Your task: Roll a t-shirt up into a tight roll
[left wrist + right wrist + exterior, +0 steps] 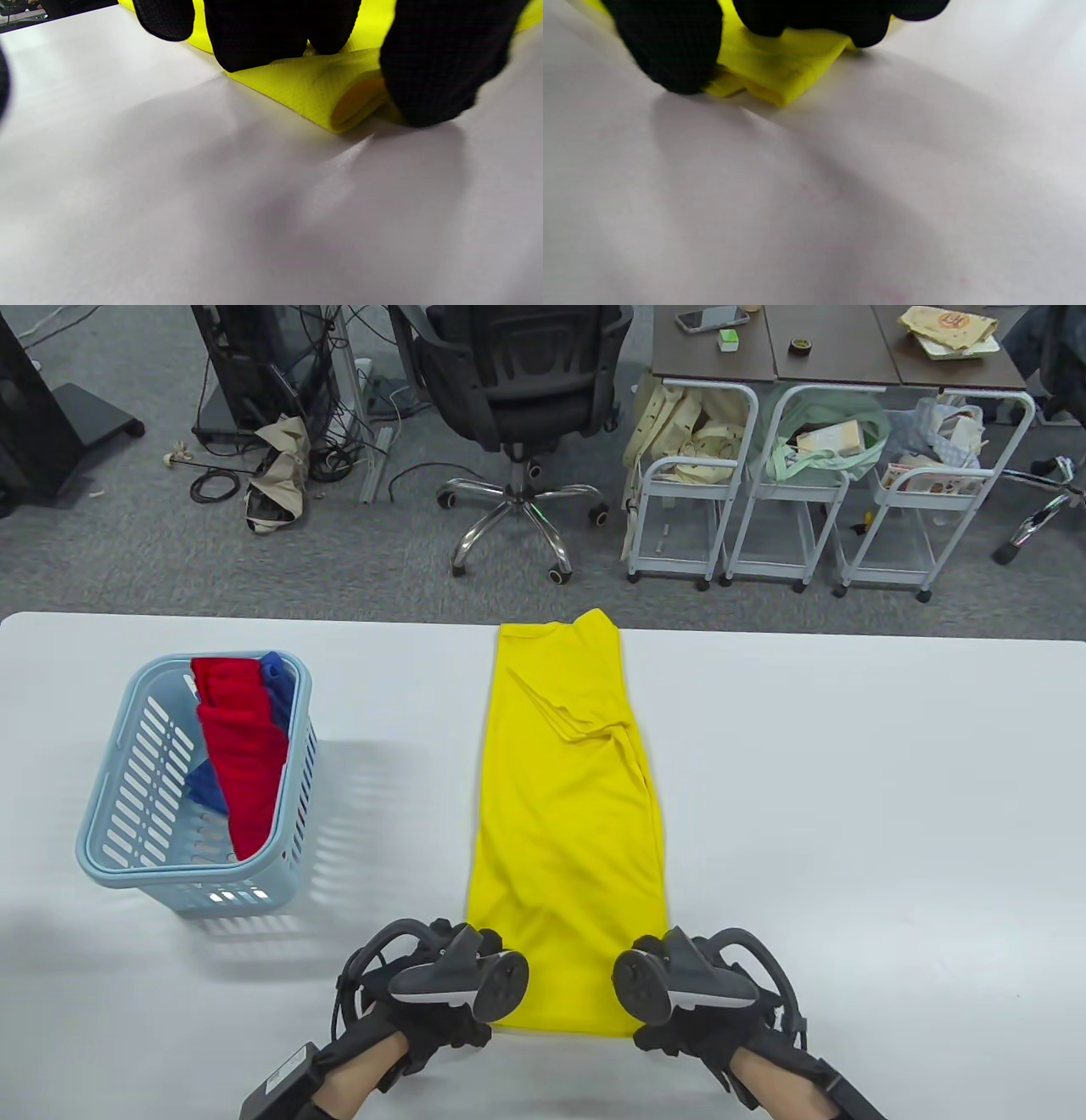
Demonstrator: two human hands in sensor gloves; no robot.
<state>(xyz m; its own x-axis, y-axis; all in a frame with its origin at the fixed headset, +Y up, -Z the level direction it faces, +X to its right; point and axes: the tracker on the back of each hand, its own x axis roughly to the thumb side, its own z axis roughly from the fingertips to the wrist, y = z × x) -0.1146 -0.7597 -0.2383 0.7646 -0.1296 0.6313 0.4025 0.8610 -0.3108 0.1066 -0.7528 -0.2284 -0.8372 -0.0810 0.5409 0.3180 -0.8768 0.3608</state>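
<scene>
Both near corners of the yellow t-shirt [564, 823] are already pinched, so the roll is basically just getting started. The shirt's folded into one long strip on the white table [848, 831], and its long axis runs straight away from the grip toward the far edge, collar end furthest out. The left hand [441, 993] has its fingers [271, 29] on top and thumb at the end of a small first curl of the hem; the wrist view shows the layers tucked over. The right hand [780, 17] grips the other corner the same way, thumb against the fold. Neither hand looks nearer, they sit level across the hem. Probably the next push goes forward along the strip. Off past the left hand sits a blue basket [110, 848] with red and blue cloth [242, 746] in it.
</scene>
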